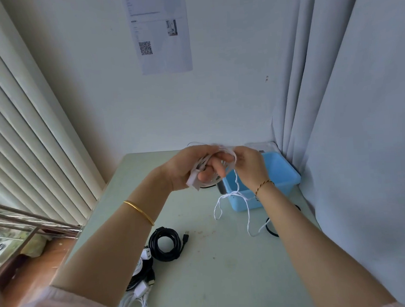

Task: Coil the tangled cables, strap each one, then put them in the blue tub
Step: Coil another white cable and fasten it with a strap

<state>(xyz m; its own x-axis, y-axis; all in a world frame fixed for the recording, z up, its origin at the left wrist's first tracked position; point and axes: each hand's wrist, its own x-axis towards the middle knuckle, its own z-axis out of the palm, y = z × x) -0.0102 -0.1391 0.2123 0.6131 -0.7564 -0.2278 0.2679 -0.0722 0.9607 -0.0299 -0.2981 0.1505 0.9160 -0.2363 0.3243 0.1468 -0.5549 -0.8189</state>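
My left hand (190, 166) grips a bundle of coiled white cable (199, 170) held up above the table, its loops reaching over my fingers. My right hand (248, 167) pinches the same white cable at the coil's right side; its loose, knotted tail (233, 199) hangs down to the table in front of the blue tub (284, 171). The tub sits at the table's back right corner, partly behind my right hand. A coiled black cable (164, 244) with a USB plug lies on the table below my left forearm. A tangle of white and black cables (139, 292) lies at the near left edge.
Black rings (272, 230) lie on the table under my right forearm. The pale green table (217, 272) meets a white wall behind and a grey curtain (363, 142) on the right. Blinds and a metal rail (29, 220) stand left of the table.
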